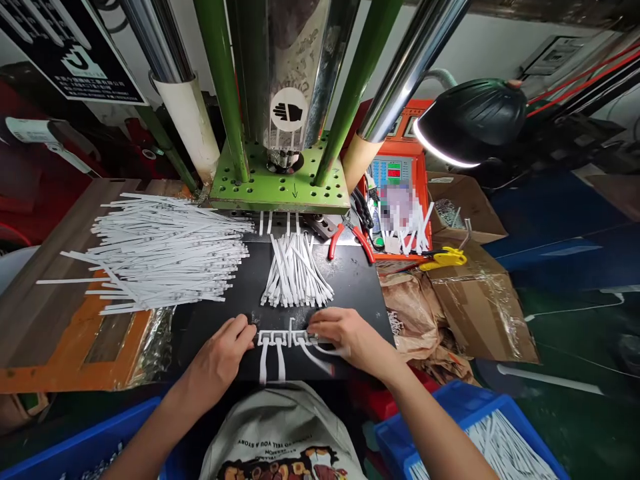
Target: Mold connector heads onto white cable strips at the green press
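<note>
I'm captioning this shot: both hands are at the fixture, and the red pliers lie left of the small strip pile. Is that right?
Not quite: the red pliers lie right of the small strip pile, as the head view shows. The left hand and right hand are indeed at the fixture.

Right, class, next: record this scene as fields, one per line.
Left hand: beside the slotted block's left end
Right hand: at the block's right end
Slotted block: white strips trailing from its near side
Strip piles: large pile at left, smaller pile beyond the block
Tools: red-handled pliers, right of the smaller pile
Machine: green perforated plate above the work surface
Lamp: lit
</note>
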The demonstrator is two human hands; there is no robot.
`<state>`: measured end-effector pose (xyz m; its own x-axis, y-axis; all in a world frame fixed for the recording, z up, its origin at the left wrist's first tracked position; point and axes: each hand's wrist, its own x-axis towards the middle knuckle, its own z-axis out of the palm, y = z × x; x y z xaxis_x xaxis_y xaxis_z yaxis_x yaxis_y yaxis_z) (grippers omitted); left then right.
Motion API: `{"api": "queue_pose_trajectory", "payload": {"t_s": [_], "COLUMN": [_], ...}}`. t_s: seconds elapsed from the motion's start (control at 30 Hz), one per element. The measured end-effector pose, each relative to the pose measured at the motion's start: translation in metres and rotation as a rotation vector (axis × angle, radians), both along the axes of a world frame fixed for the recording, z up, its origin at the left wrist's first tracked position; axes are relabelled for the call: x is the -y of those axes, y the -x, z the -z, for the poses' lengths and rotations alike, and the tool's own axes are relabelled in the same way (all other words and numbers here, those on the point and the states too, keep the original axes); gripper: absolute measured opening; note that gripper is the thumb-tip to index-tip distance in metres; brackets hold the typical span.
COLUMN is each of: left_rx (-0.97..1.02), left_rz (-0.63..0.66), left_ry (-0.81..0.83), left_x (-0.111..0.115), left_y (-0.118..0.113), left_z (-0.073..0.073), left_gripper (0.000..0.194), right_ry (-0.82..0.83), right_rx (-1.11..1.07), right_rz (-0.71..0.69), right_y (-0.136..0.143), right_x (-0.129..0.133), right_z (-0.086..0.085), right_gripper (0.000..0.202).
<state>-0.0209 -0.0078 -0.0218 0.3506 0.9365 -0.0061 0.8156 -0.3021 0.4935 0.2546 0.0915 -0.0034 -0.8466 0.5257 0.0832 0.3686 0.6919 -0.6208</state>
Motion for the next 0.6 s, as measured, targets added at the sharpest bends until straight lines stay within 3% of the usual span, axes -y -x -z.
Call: {"api": "queue_pose_trajectory", "payload": {"t_s": [0.07,0.17,0.27,0.33,0.4,0.5,0.6], "left_rx": [-0.034,-0.054,-0.044,-0.050,-0.048,-0.032,-0.055], "left_rz": [0.008,-0.008,-0.026,-0.023,-0.021,-0.030,-0.038], "left_ry": [-0.005,-0.021,-0.078,-0.098,-0.101,-0.119,-0.192], "left_x": [-0.003,-0.004,-0.002,0.000,0.002,0.003,0.004], "left_y": [-0.001,-0.002,-0.002,-0.002,-0.003,-0.003,-0.004], "left_z": [0.000,0.000,0.002,0.006,0.011,0.017,0.017], "left_gripper": [0.027,0.026,0.025,0.020,0.019,0.020,0.019], "right_ry": [-0.002,-0.047,-0.065,-0.112,-0.139,-0.128,-0.097], "right_rx": [-0.014,-0.174,-0.323,-0.358,-0.333,-0.066,0.311], "right_rz": [0.079,0.376,0.550,0.763,1.078,1.503,1.607], "right_y": [0.023,0.056,0.052,0.021,-0.029,-0.110,-0.160], "right_x": [-0.017,-0.034,-0.037,-0.031,-0.023,-0.008,0.008], "right_z": [-0.001,0.000,0.006,0.014,0.022,0.034,0.041], "right_gripper": [0.040,0.041,0.033,0.027,0.025,0.033,0.041]}}
